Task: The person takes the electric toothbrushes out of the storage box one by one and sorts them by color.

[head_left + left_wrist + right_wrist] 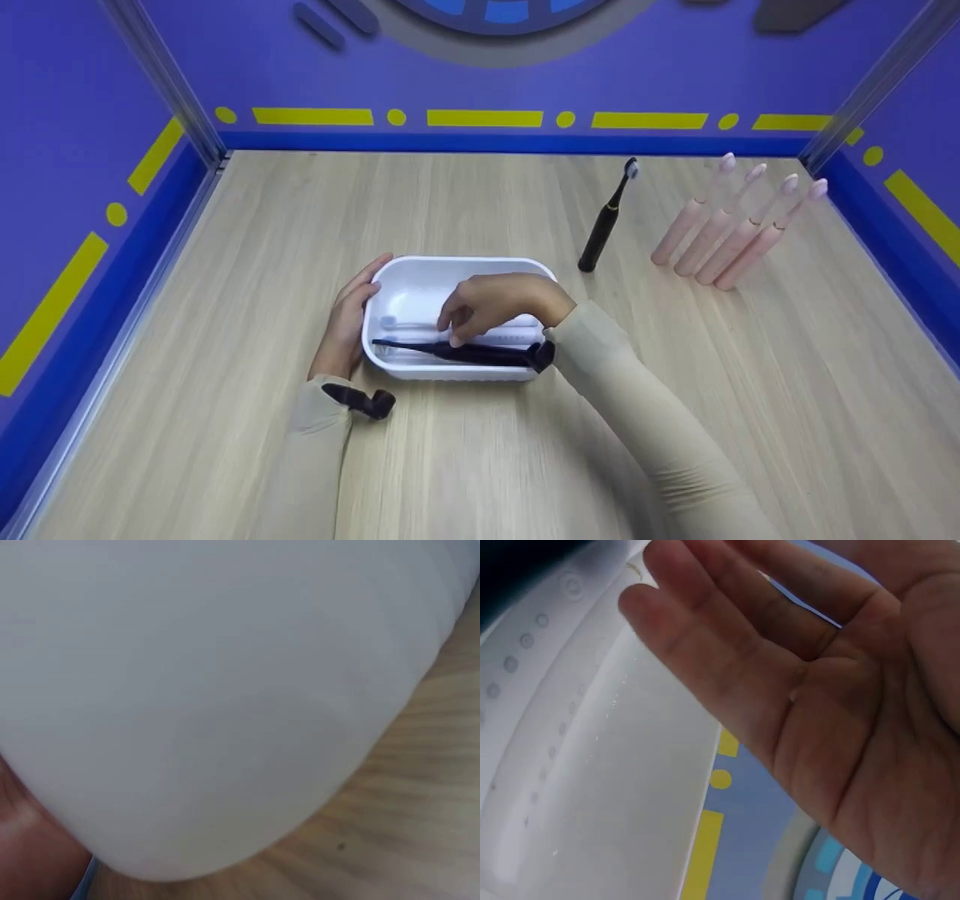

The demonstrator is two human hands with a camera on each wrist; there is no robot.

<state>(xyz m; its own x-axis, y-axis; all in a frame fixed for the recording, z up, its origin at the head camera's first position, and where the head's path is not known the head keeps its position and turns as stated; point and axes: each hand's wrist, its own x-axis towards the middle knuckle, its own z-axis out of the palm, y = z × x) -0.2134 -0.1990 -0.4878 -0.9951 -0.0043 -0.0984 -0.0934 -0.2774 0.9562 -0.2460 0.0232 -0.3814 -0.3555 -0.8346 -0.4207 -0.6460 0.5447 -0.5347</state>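
Note:
A white plastic basin (457,264) sits on the table with my left hand (346,319) against its left end, straight fingers and thumb along the outside at the rim. In the left wrist view the basin's wall (225,705) fills most of the picture. Inside lie white toothbrushes (499,334) with rows of small marks on their handles. A black electric toothbrush (480,353) lies lengthwise above them at the near side. My right hand (495,300) hovers over the basin, thumb tip close to the black handle; the right wrist view shows its fingers (720,667) loosely extended.
Another black toothbrush (600,236) stands upright on the table (300,202), right of the basin. Farther right, several pink toothbrushes (739,251) stand close together in a row. Blue walls (480,90) with yellow marks enclose the table's back and sides.

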